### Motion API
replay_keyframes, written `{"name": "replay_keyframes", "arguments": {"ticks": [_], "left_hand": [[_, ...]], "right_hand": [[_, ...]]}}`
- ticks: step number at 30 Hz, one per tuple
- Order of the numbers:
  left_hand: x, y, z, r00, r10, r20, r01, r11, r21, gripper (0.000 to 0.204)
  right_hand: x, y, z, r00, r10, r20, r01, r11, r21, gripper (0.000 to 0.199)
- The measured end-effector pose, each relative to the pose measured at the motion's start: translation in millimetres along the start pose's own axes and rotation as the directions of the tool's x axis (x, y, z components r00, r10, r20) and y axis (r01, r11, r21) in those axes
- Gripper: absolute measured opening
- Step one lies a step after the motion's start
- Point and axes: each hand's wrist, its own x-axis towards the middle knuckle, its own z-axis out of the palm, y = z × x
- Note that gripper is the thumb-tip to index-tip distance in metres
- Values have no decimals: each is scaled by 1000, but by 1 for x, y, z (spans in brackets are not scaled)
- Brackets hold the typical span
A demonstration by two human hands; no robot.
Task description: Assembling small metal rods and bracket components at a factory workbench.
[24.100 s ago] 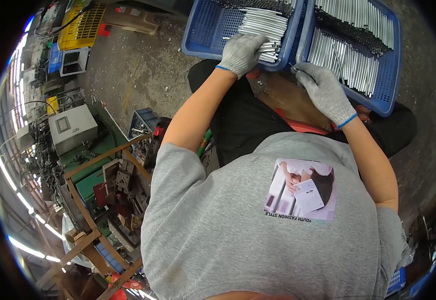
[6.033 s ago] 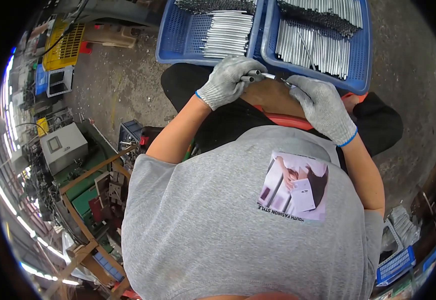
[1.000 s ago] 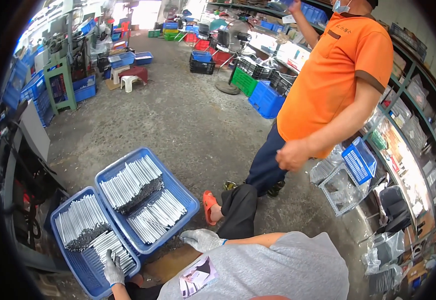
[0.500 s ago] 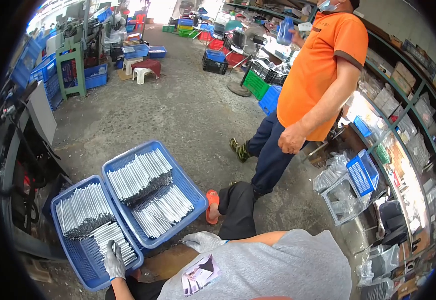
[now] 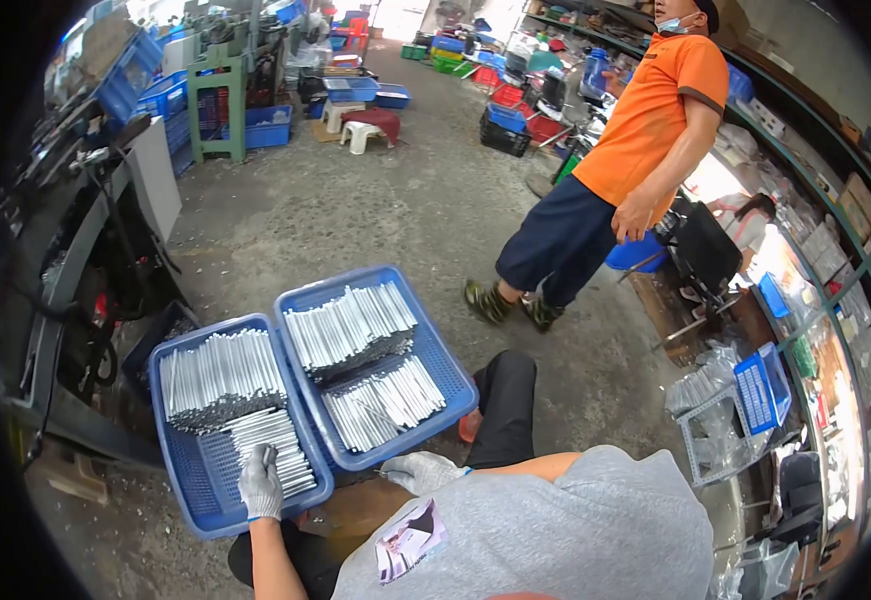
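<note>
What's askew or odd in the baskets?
One rod seems to lie slantwise across the front pile in the right basket, out of line with its neighbours. No spill or damage stands out there.

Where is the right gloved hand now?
In the head view, the right gloved hand is below centre, beside the near rim of the right blue basket.

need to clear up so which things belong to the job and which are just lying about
In use: left hand, right hand, silvery tubes, left blue basket, right blue basket

Apparently lying about: white stool, dark red cloth, blue crate
</note>
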Motion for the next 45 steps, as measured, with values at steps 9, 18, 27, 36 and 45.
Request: {"name": "replay_keyframes", "arguments": {"ticks": [9,18,27,36,45], "left_hand": [[-1,14,1,991,133,12,-133,991,-7,15],[-2,122,-16,925,355,134,-360,933,16,20],[-27,165,-19,891,333,308,-361,932,39,25],[-39,164,-18,885,273,377,-305,952,27,33],[-48,171,-10,913,318,257,-295,947,-124,22]], "right_hand": [[4,-3,-7,949,-290,-124,279,955,-101,25],[7,-15,-79,898,-415,-145,421,907,7,26],[-1,8,-71,859,-513,-16,507,845,171,26],[-4,21,-63,853,-522,3,522,853,17,24],[-25,35,-59,910,-407,77,396,910,121,30]]}}
